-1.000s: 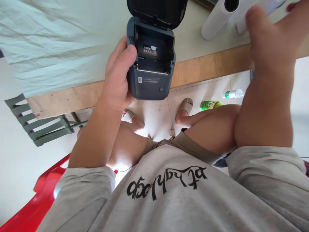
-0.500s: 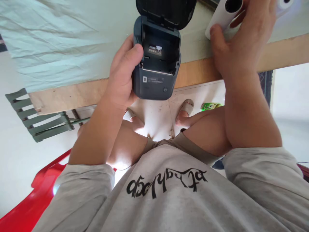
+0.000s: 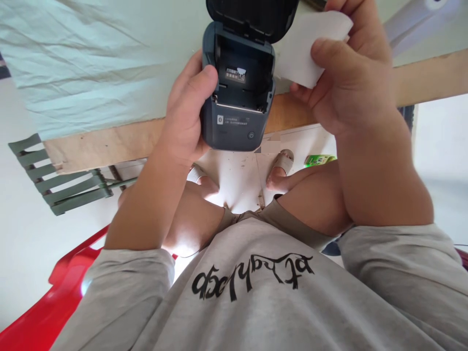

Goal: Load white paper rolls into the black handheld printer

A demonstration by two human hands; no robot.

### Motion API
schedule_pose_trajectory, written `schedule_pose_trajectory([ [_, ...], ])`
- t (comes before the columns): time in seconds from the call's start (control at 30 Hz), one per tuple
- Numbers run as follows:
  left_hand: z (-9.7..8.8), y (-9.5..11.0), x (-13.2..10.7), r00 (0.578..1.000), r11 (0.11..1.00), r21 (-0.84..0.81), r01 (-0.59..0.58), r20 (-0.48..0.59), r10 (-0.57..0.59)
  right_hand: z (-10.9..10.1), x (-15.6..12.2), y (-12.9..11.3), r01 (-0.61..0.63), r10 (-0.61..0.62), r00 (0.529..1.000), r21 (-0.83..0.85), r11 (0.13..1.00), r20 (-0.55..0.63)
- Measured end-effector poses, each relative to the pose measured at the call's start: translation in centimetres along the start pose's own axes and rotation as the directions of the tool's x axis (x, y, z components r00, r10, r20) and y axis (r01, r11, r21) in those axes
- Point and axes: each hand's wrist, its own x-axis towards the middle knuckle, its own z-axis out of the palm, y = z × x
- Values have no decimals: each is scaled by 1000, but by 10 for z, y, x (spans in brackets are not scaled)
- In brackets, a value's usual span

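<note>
My left hand point(image 3: 188, 107) grips the left side of a small dark label printer point(image 3: 230, 134), its thumb over the edge. The printer's black lid point(image 3: 256, 17) is swung up, and the paper bay point(image 3: 244, 58) beneath holds no roll. To the right of the printer, my right hand point(image 3: 358, 83) is closed on a white paper roll point(image 3: 303, 44), thumb on its near face. The roll is apart from the bay, close to the printer's right side. My fingers hide part of it.
A pale green cloth point(image 3: 91, 73) covers the table, with a bare wooden edge point(image 3: 109, 141) in front. Another white roll point(image 3: 413, 24) lies at the upper right. A green folding stool point(image 3: 62, 180), red chair point(image 3: 69, 282) and green packet point(image 3: 318, 160) are below.
My right hand has moved left towards the printer with the white roll and turned it, so its white side now faces me. The printer and left hand have stayed nearly still.
</note>
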Motion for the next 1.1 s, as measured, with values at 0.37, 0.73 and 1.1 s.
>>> schedule_pose_trajectory([
  [0.37, -4, 2, 1, 998, 999, -27, 29, 50, -27, -5, 4, -7, -179, 203, 972, 184, 967, -122],
  [0.73, -2, 0, 1, 1000, 999, -38, 27, 14, -26, -4, 3, -8, -143, 177, 974, 222, 964, -144],
  [1.1, -3, 7, -4, 993, 996, -12, 92, 78, -91, -8, 5, -5, -189, 231, 959, 237, 953, -164],
])
